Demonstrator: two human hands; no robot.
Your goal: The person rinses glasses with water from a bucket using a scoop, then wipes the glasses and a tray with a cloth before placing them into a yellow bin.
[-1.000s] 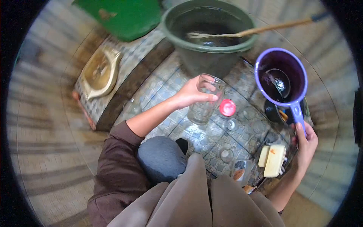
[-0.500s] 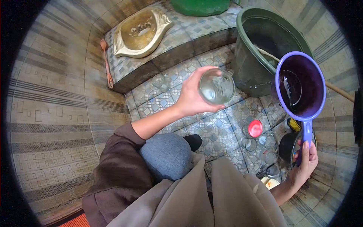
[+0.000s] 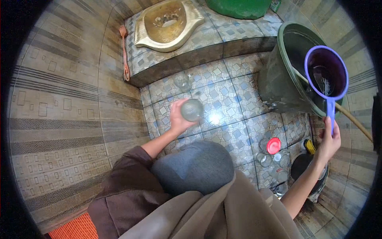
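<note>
My left hand [image 3: 176, 118] is closed round a clear glass mug [image 3: 192, 110], held low over the tiled floor; motion blur hides which way its mouth faces. On the tiles just beyond it stands another clear glass [image 3: 183, 82]. Off to the right, my right hand [image 3: 329, 142] grips the handle of a purple water dipper [image 3: 327, 71]. Its bowl is over the rim of a big dark green bucket [image 3: 274, 75], and a little water shines inside the bowl.
Several glasses [image 3: 279, 173] and a red-lidded jar [image 3: 273, 145] stand on the floor at right, beside a black basin [image 3: 303, 167]. A squat toilet [image 3: 169, 46] sits on a raised tiled step, with a long-handled brush [image 3: 125, 55] left of it. A green tub [image 3: 238, 7] stands behind.
My left hand has brought the glass mug down and left, nearer the floor and the other glass. The dipper has shifted slightly up and right, over the bucket's rim.
</note>
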